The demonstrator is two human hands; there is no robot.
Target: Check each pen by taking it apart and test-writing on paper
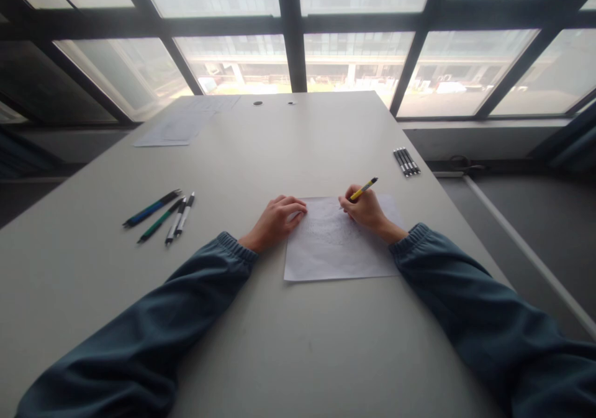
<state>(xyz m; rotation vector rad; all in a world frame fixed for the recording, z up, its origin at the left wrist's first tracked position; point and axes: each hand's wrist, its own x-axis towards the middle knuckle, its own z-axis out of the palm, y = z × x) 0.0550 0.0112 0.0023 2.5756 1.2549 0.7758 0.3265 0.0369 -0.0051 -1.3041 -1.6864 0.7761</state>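
A white sheet of paper point(326, 259) lies on the table in front of me, with faint pencil-like marks across its middle. My right hand point(365, 208) rests on the sheet's right part, its fingers closed round a yellow and black pen point(362, 190). The pen's tip points down and left at the paper, partly hidden by the fingers; whether it touches cannot be made out. At the sheet's upper left edge, my left hand point(280, 219) lies palm down with fingers stretched out, holding nothing and resting on the paper's edge.
Several pens point(161, 218) lie loose on the white table point(261, 337) at left. A row of black and white pens point(406, 162) lies near its right edge. More paper sheets point(172, 123) lie at the far left. Large windows point(237, 58) stand beyond the far edge.
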